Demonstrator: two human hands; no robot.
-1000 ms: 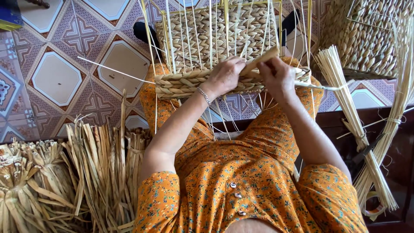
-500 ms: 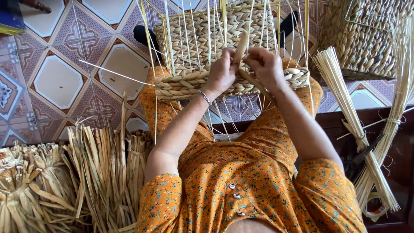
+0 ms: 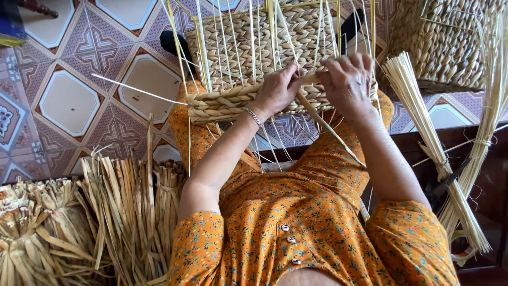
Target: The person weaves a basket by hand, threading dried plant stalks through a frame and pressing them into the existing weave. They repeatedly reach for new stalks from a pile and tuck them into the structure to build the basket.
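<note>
A half-woven straw basket (image 3: 233, 50) rests on my knees, with thin upright stakes sticking up from its braided rim. My left hand (image 3: 278, 89), a thin bracelet at the wrist, pinches a flat straw strand (image 3: 324, 121) against the rim. My right hand (image 3: 346, 79) grips the same strand just to the right, fingers curled over the rim. The strand's loose end trails down across my orange floral dress (image 3: 307, 222).
Bundles of dried straw (image 3: 106, 212) lie on the patterned tile floor (image 3: 69, 100) at my left. A tied bunch of thin pale sticks (image 3: 423, 137) and another straw bundle (image 3: 487, 106) lie at my right, beside a finished woven basket (image 3: 450, 42).
Both hands moved from the basket's rim up, then back down onto it, pulling the strand through. The strand's free end now hangs down toward my lap.
</note>
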